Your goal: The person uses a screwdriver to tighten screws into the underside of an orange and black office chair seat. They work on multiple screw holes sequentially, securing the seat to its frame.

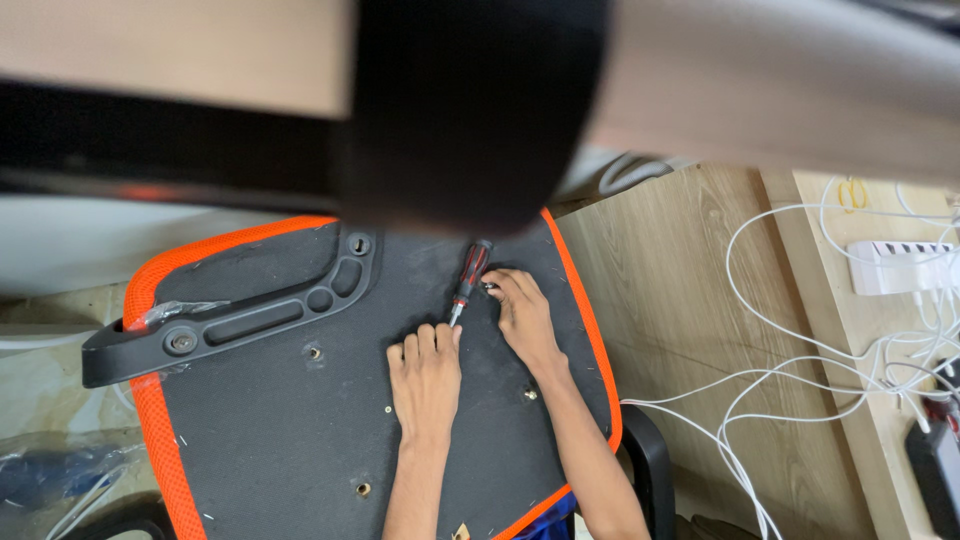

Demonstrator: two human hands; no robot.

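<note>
Head view: left hand (425, 375) is lying flat, fingers narrow, tips at the screwdriver (467, 281); right hand (524, 318) is pinching something small beside it, which I judge could slip and roll off the seat (300, 430).

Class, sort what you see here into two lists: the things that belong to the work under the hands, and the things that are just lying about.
In use:
left hand
right hand
screwdriver
chair seat, underside up
armrest
screw holes

Lying about:
white cables
power strip
plastic bag
</note>
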